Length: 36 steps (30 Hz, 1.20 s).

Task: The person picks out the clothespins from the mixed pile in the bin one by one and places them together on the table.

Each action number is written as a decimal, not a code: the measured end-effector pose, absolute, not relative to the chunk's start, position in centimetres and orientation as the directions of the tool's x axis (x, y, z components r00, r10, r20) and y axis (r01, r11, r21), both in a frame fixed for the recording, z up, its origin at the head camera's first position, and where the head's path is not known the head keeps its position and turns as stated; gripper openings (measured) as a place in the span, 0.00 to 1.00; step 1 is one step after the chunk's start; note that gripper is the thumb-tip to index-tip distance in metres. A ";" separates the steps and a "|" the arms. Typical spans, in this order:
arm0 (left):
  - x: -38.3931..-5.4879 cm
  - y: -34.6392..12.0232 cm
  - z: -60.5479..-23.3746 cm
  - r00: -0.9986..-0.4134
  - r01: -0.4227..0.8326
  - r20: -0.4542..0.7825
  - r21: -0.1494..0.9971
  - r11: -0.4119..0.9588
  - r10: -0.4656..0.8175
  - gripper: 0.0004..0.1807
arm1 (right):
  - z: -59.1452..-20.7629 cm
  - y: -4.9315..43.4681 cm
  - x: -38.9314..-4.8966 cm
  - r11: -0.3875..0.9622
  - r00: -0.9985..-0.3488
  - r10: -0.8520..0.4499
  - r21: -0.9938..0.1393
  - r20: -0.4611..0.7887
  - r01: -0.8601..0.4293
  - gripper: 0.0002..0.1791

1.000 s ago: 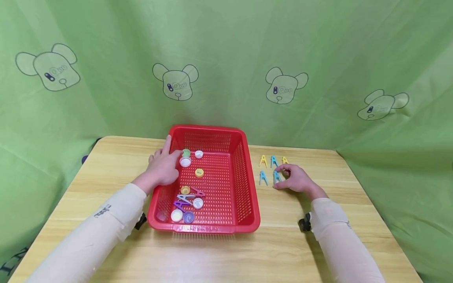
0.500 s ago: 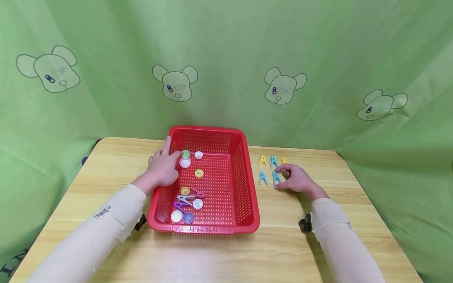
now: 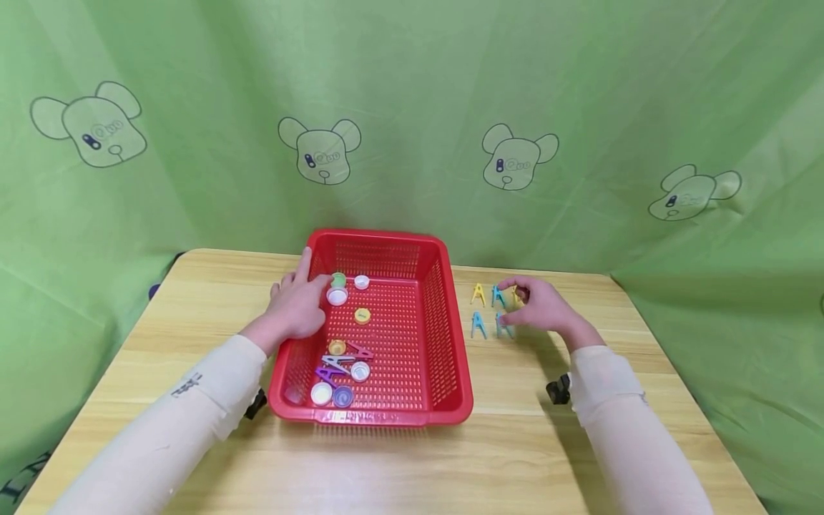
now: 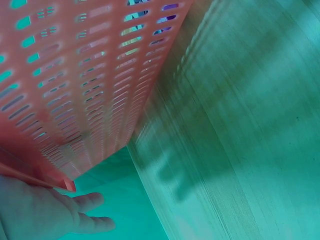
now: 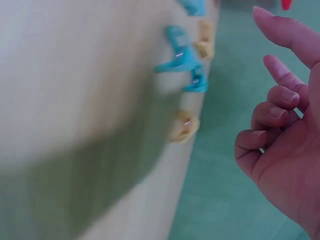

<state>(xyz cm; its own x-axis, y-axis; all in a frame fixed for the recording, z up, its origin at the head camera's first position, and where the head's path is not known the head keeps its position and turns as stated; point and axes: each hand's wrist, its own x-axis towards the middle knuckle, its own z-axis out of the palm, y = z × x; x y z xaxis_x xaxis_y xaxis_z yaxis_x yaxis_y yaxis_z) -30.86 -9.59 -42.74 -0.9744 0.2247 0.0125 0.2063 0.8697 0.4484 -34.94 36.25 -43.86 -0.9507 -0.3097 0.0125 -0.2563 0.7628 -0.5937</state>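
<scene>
My left hand (image 3: 292, 307) rests over the left rim of a red plastic basket (image 3: 450, 336); in the left wrist view two straight fingers (image 4: 95, 223) extend past the rim. On the table right of the basket, my right hand (image 3: 539, 307) hovers with nothing between thumb and index finger. Beneath and beside it lie several clothespins: a yellow clothespin (image 3: 478, 293), a blue clothespin (image 3: 498, 297), another blue clothespin (image 3: 478, 325) and a nearer blue clothespin (image 3: 504, 327). A second yellow clothespin (image 5: 185, 126) is partly hidden by the right hand in the head view.
Inside the basket are several bottle caps, among them a green cap (image 3: 338, 280), a yellow cap (image 3: 363, 315) and a blue cap (image 3: 342, 397). A white clothespin (image 3: 337, 363), a pink one and a purple one lie there too. A green curtain (image 3: 412, 107) hangs behind the table.
My right hand has come up off the near right blue clothespin and shifted slightly away from me. That clothespin stays on the table. The left hand and basket have not moved.
</scene>
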 end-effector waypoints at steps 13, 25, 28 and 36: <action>-30.9 -9.6 -42.8 -0.975 0.207 0.019 0.453 0.867 0.223 0.36 | -38.8 31.7 -36.0 0.731 -0.909 -0.409 -0.566 0.083 -0.381 0.34; -30.9 -9.7 -42.9 -0.974 0.210 0.022 0.456 0.865 0.225 0.36 | -36.2 26.9 -36.7 0.692 -0.881 -0.461 -0.579 0.106 -0.432 0.34; -30.8 -9.7 -42.9 -0.975 0.204 0.017 0.464 0.862 0.222 0.37 | -35.8 25.7 -36.7 0.685 -0.874 -0.478 -0.584 0.092 -0.436 0.34; -30.8 -9.7 -42.9 -0.974 0.207 0.015 0.459 0.864 0.225 0.36 | -34.7 21.7 -36.7 0.677 -0.828 -0.555 -0.537 0.075 -0.503 0.31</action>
<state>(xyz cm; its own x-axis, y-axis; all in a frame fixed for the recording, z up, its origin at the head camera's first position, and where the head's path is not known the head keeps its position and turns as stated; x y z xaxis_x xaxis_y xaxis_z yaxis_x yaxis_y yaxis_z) -30.82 -9.70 -42.87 -0.9742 0.2250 0.0151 0.2067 0.8641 0.4588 -36.67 21.65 -34.71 -0.8283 -0.5552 0.0754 -0.5029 0.6775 -0.5367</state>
